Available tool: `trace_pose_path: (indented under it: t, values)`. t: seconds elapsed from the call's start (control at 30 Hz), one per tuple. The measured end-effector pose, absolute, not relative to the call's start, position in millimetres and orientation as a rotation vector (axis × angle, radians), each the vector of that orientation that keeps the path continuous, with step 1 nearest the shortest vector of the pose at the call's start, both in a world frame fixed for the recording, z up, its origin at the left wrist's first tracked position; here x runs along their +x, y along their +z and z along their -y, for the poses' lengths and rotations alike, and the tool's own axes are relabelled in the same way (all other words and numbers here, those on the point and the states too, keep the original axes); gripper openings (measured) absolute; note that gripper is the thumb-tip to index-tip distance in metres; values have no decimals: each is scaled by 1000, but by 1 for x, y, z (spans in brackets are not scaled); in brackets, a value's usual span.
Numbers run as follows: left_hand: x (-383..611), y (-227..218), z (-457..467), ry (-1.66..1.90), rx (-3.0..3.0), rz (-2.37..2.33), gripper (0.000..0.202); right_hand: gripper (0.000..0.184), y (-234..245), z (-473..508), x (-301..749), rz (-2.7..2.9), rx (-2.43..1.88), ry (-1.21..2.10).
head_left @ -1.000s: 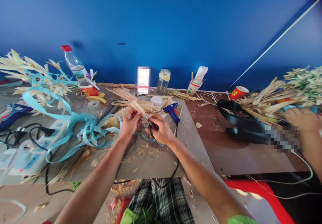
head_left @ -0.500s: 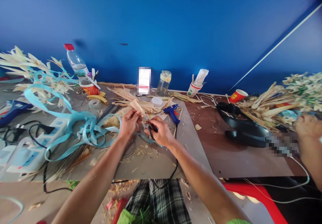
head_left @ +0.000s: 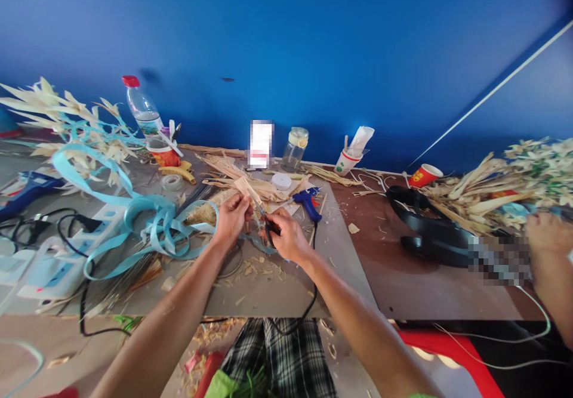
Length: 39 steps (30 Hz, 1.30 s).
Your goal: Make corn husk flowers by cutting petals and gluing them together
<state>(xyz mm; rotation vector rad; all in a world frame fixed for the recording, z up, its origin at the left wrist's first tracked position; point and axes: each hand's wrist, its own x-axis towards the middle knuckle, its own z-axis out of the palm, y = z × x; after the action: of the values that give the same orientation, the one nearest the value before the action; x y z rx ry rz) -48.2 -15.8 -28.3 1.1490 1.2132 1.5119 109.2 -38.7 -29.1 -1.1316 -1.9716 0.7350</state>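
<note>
My left hand point(head_left: 231, 219) pinches the lower end of a dried straw-coloured husk strip point(head_left: 248, 190) that points up and away from me. My right hand point(head_left: 287, 235) is closed round the black handles of a pair of scissors point(head_left: 268, 222), whose blades meet the strip just right of my left fingers. Both hands hover over a grey board point(head_left: 268, 284) littered with husk shavings. A light blue ribbon point(head_left: 147, 219) curls in loops just left of my left hand.
A blue glue gun point(head_left: 308, 201) lies behind my right hand, its black cord running toward me. Husk piles, a jar point(head_left: 294, 147), paper cups point(head_left: 347, 160), a water bottle point(head_left: 144, 111) and power strips point(head_left: 54, 267) crowd the table. Another person's hand point(head_left: 548, 237) works at the far right.
My hands have stayed together on the strip and scissors, with hardly any shift. The other person's hand at the right has drawn slightly rightward.
</note>
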Motion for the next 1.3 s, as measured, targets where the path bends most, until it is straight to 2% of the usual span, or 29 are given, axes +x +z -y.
trace_pose_path:
  t: [1.3]
  values:
    - [-48, -33, 16, 1319, 1101, -1119, 32, 17, -30, 31, 114, 1962, -1102, 740]
